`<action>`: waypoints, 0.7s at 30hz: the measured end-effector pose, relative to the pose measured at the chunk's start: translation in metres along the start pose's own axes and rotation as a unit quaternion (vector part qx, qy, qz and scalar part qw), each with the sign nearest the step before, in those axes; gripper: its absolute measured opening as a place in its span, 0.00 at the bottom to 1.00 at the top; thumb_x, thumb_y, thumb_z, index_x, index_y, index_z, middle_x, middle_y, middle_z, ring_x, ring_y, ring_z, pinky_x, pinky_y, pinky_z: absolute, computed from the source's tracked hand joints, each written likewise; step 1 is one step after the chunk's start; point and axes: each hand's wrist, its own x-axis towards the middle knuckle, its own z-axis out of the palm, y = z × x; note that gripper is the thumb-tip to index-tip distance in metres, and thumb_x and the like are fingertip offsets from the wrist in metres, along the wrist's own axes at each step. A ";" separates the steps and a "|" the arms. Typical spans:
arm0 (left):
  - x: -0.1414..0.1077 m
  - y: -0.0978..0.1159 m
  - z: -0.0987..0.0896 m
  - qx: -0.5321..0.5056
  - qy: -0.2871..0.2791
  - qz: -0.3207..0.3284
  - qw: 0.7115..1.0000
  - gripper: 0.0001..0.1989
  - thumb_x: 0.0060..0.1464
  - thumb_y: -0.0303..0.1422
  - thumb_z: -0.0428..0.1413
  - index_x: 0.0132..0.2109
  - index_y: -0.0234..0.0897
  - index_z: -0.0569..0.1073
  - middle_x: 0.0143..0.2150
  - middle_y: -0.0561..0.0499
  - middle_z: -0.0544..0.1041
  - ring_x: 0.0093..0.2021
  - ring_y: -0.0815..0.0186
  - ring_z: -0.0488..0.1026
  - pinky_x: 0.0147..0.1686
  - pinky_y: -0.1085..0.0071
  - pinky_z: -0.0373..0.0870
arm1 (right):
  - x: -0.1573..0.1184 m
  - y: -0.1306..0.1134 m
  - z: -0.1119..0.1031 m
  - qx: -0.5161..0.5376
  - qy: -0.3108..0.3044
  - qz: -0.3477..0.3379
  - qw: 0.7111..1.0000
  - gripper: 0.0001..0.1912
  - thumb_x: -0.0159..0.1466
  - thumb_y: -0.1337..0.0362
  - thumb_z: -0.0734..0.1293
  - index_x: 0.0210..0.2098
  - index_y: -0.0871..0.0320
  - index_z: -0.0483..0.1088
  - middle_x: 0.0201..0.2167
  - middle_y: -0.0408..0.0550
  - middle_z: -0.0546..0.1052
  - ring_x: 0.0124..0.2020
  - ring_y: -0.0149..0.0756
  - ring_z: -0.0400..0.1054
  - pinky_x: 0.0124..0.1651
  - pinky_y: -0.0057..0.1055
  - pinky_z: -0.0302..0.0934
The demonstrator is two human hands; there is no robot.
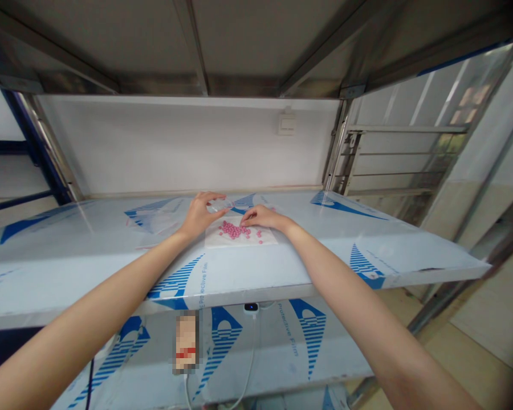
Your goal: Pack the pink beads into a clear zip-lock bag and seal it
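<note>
Lying between the hands [203,215] [261,217]: pink tablets [234,230]

My L forearm [111,290] & R forearm [350,290] reach fwd, both bare, angling in toward each other; L hand [203,216] sits raised on its wrist, fingers curled fwd; R hand [260,216] lies lower, palm down, fingers pointing L; hands just apart.

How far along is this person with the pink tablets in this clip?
Done: the pink tablets lie heaped on a white sheet, with a few strays apart from the heap. In hand: the left hand holds a small clear plastic bag at the sheet's far edge, while the right hand's fingertips touch the heap. Left: the tablets are still on the sheet, and none are visible in the bag.
</note>
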 end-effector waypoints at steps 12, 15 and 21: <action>-0.001 0.005 0.007 -0.002 -0.024 0.029 0.999 0.15 0.48 0.37 0.61 0.44 0.38 0.76 0.44 0.48 0.79 0.46 0.60 0.71 0.45 0.64 0.68 | -0.007 -0.033 0.008 0.153 0.149 -0.104 0.971 0.13 0.52 0.56 0.72 0.32 0.59 0.76 0.32 0.48 0.78 0.35 0.33 0.69 0.42 0.30 0.60; -0.001 0.006 0.007 0.007 -0.033 0.028 0.999 0.16 0.48 0.36 0.62 0.45 0.39 0.76 0.44 0.48 0.79 0.47 0.59 0.71 0.48 0.63 0.67 | -0.005 -0.036 0.014 0.112 0.171 -0.130 0.970 0.11 0.53 0.57 0.72 0.30 0.59 0.77 0.32 0.48 0.79 0.35 0.34 0.70 0.42 0.31 0.60; -0.001 0.006 0.006 -0.007 -0.029 0.013 0.999 0.15 0.48 0.35 0.62 0.45 0.39 0.76 0.44 0.49 0.79 0.47 0.60 0.71 0.43 0.66 0.68 | -0.007 -0.040 0.011 0.073 0.200 -0.152 0.965 0.10 0.54 0.58 0.71 0.32 0.57 0.78 0.34 0.49 0.79 0.38 0.35 0.70 0.43 0.31 0.59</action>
